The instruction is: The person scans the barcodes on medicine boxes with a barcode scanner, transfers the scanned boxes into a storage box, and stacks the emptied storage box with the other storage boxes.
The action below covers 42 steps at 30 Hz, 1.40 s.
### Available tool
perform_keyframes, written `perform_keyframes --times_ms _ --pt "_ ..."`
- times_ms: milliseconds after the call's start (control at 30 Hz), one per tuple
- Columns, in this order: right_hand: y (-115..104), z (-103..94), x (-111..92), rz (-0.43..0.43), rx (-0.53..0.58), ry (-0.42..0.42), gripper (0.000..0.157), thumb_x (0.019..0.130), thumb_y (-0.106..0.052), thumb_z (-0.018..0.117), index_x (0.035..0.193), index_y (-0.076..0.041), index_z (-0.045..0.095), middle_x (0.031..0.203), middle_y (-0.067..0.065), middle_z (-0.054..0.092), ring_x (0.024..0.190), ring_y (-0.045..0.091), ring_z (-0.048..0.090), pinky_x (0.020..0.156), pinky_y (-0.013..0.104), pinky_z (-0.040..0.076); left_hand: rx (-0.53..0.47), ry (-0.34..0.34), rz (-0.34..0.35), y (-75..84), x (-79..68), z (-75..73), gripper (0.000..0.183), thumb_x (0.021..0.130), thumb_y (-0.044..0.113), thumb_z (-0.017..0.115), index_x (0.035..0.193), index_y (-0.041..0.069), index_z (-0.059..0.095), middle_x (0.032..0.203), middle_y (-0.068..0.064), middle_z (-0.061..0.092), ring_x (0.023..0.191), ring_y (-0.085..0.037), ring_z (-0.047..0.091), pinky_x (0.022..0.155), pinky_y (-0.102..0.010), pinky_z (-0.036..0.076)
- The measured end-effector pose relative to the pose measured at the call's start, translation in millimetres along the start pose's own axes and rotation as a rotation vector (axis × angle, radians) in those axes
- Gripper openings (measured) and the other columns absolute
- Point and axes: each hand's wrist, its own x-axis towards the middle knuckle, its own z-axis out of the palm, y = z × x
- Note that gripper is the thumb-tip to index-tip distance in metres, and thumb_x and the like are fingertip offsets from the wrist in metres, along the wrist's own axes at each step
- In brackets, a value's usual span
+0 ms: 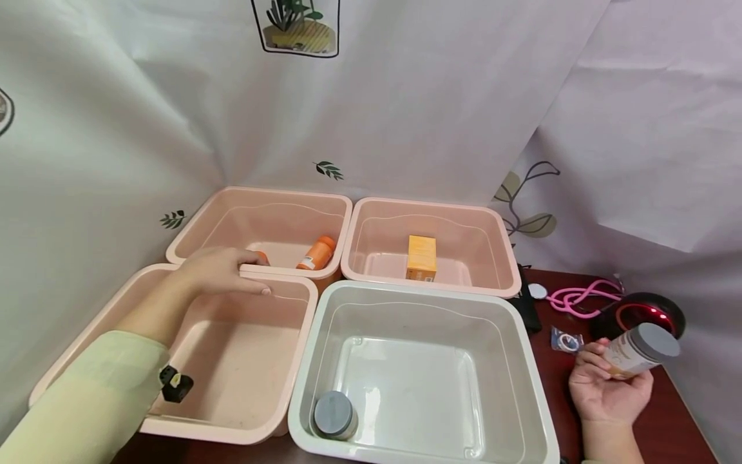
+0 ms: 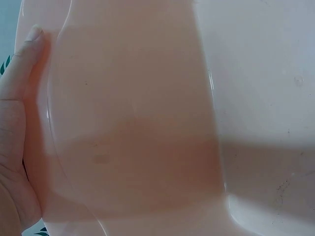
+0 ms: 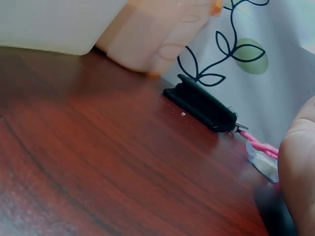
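Note:
My left hand (image 1: 223, 274) grips the rim where the front left pink bin (image 1: 269, 322) meets the back left pink bin (image 1: 261, 200). Its thumb (image 2: 19, 69) lies along the inner wall of the front bin; the other fingers reach over the rim and are partly hidden. Beside the fingertips shows a bit of something orange (image 1: 262, 257). An orange bottle (image 1: 319, 252) leans in the back left bin. On the right, my right hand (image 1: 608, 390) holds a white jar with a grey lid (image 1: 632, 353), tilted, above the table.
A similar grey-lidded jar (image 1: 334, 414) stands in the pale grey bin (image 1: 417, 293). The back right pink bin (image 1: 371, 212) holds a yellow box (image 1: 421, 258). Right of the bins lie a pink stethoscope (image 1: 580, 298), a small packet (image 1: 566, 340), a black case (image 3: 202, 105) and a round black device (image 1: 652, 312).

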Motion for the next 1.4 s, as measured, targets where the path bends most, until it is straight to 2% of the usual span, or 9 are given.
perform_keyframes --times_ms 267,500,633,700,833,1033,1200,1400 --pt "8 -0.8 0 0.032 -0.072 -0.011 0.057 0.098 -0.043 0.053 0.123 0.007 0.06 0.107 0.026 0.062 0.086 -0.003 0.021 0.071 0.026 0.041 0.01 0.0 0.002 -1.1 -0.7 0.2 0.054 0.078 0.074 0.081 0.113 0.034 0.074 0.103 0.011 0.072 0.09 -0.014 0.065 0.078 -0.042 0.047" --pt "23 -4.9 5 0.126 -0.119 -0.145 0.059 0.103 -0.042 0.051 0.13 0.011 0.057 0.116 0.029 0.059 0.086 0.009 0.034 0.076 0.028 0.044 0.014 0.0 -0.001 -2.5 -2.5 -1.3 0.053 0.079 0.074 0.081 0.112 0.034 0.073 0.101 0.01 0.072 0.088 -0.014 0.064 0.077 -0.041 0.047" --pt "32 -7.3 8 0.172 -0.116 -0.214 0.067 0.104 -0.048 0.053 0.136 0.011 0.053 0.122 0.031 0.055 0.091 0.018 0.042 0.084 0.034 0.051 0.011 0.002 0.0 -1.9 -3.4 -2.1 0.054 0.079 0.075 0.081 0.112 0.033 0.073 0.102 0.011 0.072 0.089 -0.014 0.064 0.077 -0.042 0.047" --pt "37 -8.5 10 0.192 -0.115 -0.235 0.071 0.104 -0.051 0.054 0.138 0.011 0.051 0.124 0.032 0.055 0.094 0.02 0.046 0.089 0.037 0.054 0.01 0.005 0.002 -1.3 -3.2 -2.8 0.054 0.079 0.074 0.081 0.112 0.033 0.073 0.103 0.01 0.072 0.09 -0.015 0.065 0.078 -0.042 0.048" --pt "48 -7.5 14 0.216 -0.117 -0.246 0.072 0.104 -0.055 0.056 0.14 0.007 0.051 0.127 0.03 0.055 0.098 0.022 0.049 0.092 0.036 0.054 0.009 0.005 0.001 -0.9 -2.5 -3.7 0.054 0.079 0.073 0.081 0.113 0.031 0.074 0.104 0.009 0.073 0.09 -0.015 0.066 0.079 -0.043 0.048" --pt "62 5.6 20 0.195 -0.119 -0.288 0.071 0.106 -0.059 0.052 0.143 0.002 0.05 0.128 0.032 0.054 0.104 0.035 0.059 0.095 0.04 0.056 0.012 -0.003 -0.001 -1.1 -1.4 -2.3 0.055 0.079 0.073 0.081 0.114 0.031 0.074 0.103 0.009 0.072 0.09 -0.016 0.065 0.079 -0.043 0.048" --pt "68 20.5 28 0.222 -0.148 -0.353 0.057 0.108 -0.045 0.053 0.148 -0.004 0.046 0.133 0.035 0.052 0.113 0.044 0.059 0.101 0.044 0.055 0.003 -0.003 0.0 -2.1 -1.6 -0.7 0.053 0.079 0.071 0.082 0.113 0.031 0.074 0.101 0.01 0.072 0.09 -0.016 0.065 0.08 -0.042 0.048" --pt "67 45.3 39 0.229 -0.203 -0.408 0.056 0.109 -0.038 0.048 0.152 -0.002 0.04 0.139 0.04 0.049 0.117 0.05 0.057 0.103 0.051 0.054 -0.005 0.001 0.008 -2.8 -2.7 -0.3 0.053 0.08 0.071 0.082 0.113 0.03 0.074 0.102 0.009 0.073 0.091 -0.016 0.065 0.081 -0.044 0.049"
